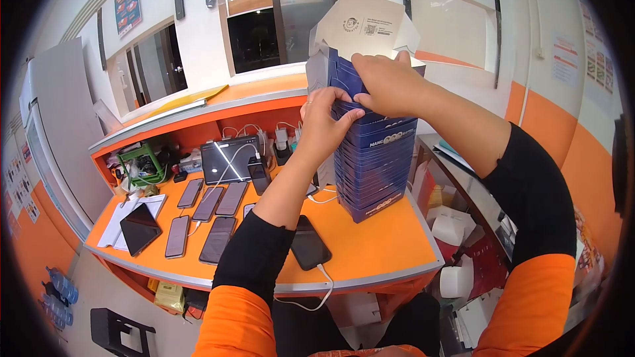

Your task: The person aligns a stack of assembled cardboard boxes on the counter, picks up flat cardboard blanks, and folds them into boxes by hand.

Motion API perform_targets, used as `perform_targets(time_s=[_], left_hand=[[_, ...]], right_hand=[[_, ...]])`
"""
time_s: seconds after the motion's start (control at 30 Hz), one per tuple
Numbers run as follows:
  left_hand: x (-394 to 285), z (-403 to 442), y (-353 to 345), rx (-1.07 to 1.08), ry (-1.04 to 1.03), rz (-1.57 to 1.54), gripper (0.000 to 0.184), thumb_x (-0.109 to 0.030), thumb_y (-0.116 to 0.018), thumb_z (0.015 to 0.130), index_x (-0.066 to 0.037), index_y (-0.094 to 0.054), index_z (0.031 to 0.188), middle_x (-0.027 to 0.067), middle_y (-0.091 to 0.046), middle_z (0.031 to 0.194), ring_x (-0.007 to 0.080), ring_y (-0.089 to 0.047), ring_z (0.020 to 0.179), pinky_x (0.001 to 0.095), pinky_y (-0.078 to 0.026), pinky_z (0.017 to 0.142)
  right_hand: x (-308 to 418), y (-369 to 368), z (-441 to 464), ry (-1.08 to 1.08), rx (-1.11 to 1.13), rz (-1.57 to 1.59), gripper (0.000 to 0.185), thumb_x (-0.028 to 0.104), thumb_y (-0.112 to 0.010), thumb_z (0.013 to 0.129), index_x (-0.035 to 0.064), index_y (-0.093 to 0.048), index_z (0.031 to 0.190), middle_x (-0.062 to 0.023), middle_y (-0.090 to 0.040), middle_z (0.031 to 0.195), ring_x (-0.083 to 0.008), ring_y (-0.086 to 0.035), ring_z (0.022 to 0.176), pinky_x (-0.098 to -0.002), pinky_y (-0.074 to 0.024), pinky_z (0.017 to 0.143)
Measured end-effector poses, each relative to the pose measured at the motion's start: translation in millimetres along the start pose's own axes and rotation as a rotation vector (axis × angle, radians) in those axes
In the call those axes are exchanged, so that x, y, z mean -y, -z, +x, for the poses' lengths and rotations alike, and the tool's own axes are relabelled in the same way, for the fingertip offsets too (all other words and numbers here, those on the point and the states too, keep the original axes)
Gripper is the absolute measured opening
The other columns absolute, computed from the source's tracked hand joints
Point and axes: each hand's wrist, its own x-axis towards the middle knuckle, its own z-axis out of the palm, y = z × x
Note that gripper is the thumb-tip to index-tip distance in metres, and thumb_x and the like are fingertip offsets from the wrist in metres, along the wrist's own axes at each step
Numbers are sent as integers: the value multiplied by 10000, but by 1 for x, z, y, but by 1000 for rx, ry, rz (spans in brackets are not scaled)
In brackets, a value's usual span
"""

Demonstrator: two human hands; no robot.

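Observation:
A tall stack of nested dark blue cardboard boxes (377, 172) stands upright on the orange table, with white lettering on the fronts. The topmost box has its lid (360, 23) raised, showing a cream inside with a printed logo and a code square. My left hand (327, 116) pinches the front left edge of this top box, thumb and fingers together. From the right, my right hand (393, 86) curls over its front wall, with the thumb close to my left fingertips. The fingers hide part of the front panel and its folds.
Several phones (217, 239) lie on the orange table (370, 251), some on white cables. A tablet (140, 229) rests on papers at the left, and a laptop (228, 158) stands at the back. A black stool (122, 330) is on the floor. White containers (453, 225) sit at the right.

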Motion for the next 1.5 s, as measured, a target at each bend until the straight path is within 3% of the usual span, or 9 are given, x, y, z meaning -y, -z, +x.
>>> perform_targets(time_s=[0.27,0.47,0.67,0.8,0.9,1.0,1.1,1.2,1.5], left_hand=[[-5,3,-3,16,-19,18,395,-219,-885,767,-49,-634,1021,119,-664,1061,323,-606,1070,425,-477,926],[-12,-4,5,24,-103,33,282,-205,-766,882,-87,-632,1100,96,-630,1164,311,-565,1168,488,-367,1038],[6,6,33,-247,-260,540,369,-61,-597,890,-137,-604,1250,119,-571,1296,292,-493,1301,516,-272,1114],[7,11,33,65,-74,-86,387,-137,-611,963,-174,-565,1345,193,-605,1345,362,-624,1217,459,-473,986],[-8,9,27,220,117,-71,388,-164,-625,982,-159,-540,1361,233,-691,1180,394,-725,999,422,-557,803],[-1,8,12,71,3,81,382,-147,-643,970,-154,-540,1338,213,-729,936,390,-740,830,418,-563,712],[-16,6,8,-3,29,157,345,-135,-653,963,-149,-554,1293,190,-712,799,389,-723,776,432,-551,683],[-25,4,4,-60,-47,146,329,-136,-658,958,-144,-560,1271,176,-693,753,386,-709,720,437,-530,639],[-27,1,5,-61,-29,146,334,-118,-671,945,-136,-573,1264,137,-601,656,348,-673,644,413,-497,588]], right_hand=[[-1,-8,1,28,25,52,366,258,-655,951,30,-534,1210,-143,-706,1134,-321,-658,1129,-534,-350,958],[-11,11,-5,19,137,84,370,258,-657,953,30,-531,1214,-202,-707,1129,-373,-655,1128,-552,-351,1015],[-27,26,-14,25,220,119,396,268,-690,934,13,-575,1214,-231,-696,1159,-370,-673,1101,-478,-460,991],[-24,54,-13,-69,409,153,457,285,-734,904,-3,-606,1236,-236,-691,1192,-342,-688,1100,-401,-546,896],[-24,61,-10,-88,449,100,545,321,-770,873,-20,-604,1264,-245,-692,1197,-328,-711,1062,-413,-564,862],[-26,42,6,-71,321,-37,613,385,-807,824,-51,-616,1211,-244,-712,1130,-343,-727,998,-411,-578,817],[0,28,4,-247,-64,-16,648,436,-834,776,-55,-634,1149,-226,-732,1040,-347,-735,956,-413,-587,785],[9,13,6,-247,-148,-72,630,467,-838,754,-22,-651,1105,-204,-738,969,-342,-734,944,-416,-588,783],[4,10,11,-235,-209,-67,620,305,-920,673,-16,-634,1120,-191,-693,1097,-370,-716,971,-437,-583,817]])
